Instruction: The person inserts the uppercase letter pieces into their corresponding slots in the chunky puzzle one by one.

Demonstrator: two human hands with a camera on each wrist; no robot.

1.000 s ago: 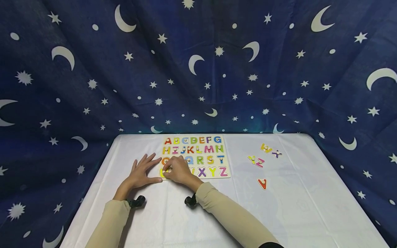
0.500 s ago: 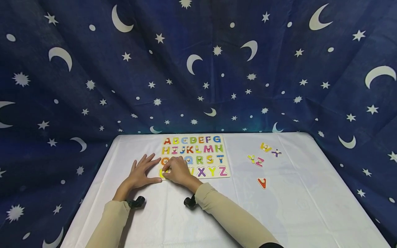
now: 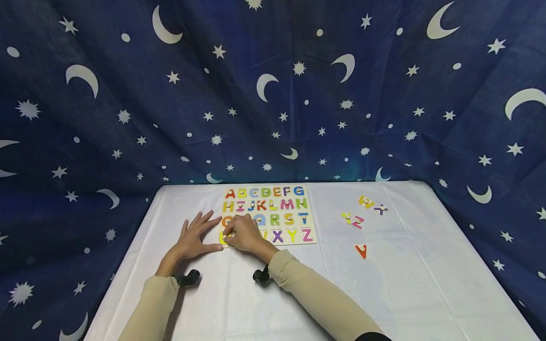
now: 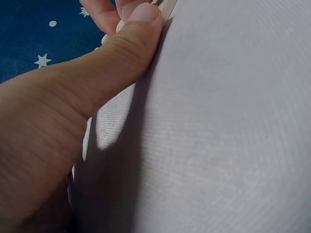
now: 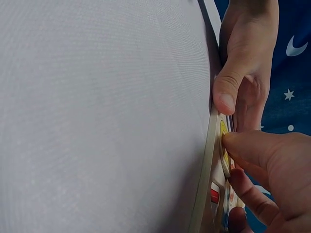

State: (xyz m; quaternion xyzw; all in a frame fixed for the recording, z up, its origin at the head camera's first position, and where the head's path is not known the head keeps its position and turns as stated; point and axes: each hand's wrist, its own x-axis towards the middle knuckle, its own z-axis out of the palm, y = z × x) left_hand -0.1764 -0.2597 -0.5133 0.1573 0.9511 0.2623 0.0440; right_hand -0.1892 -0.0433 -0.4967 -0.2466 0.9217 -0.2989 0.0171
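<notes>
A wooden alphabet puzzle board (image 3: 313,208) lies on the table with colourful knobbed letters in rows. My right hand (image 3: 246,235) reaches over its lower left corner and pinches the yellow letter U piece (image 3: 222,237), which sits at its place in the bottom row. In the right wrist view the yellow piece (image 5: 224,127) shows at the thumb and fingertips, close over the board. My left hand (image 3: 192,240) has its fingers spread along the board's left edge, the thumb touching the corner. The letters P and V's slot are covered by the right hand.
To the right lie loose letters: a yellow-orange W (image 3: 366,202), a purple X (image 3: 381,210), a yellow Y (image 3: 346,218), a pink Z (image 3: 358,222) and a red V (image 3: 361,251). A white cloth covers the table (image 3: 409,284); a starry blue curtain (image 3: 273,132) hangs behind.
The head view has shifted slightly. Both hands stay in place, the right still pinching the yellow letter U at the board's corner.
</notes>
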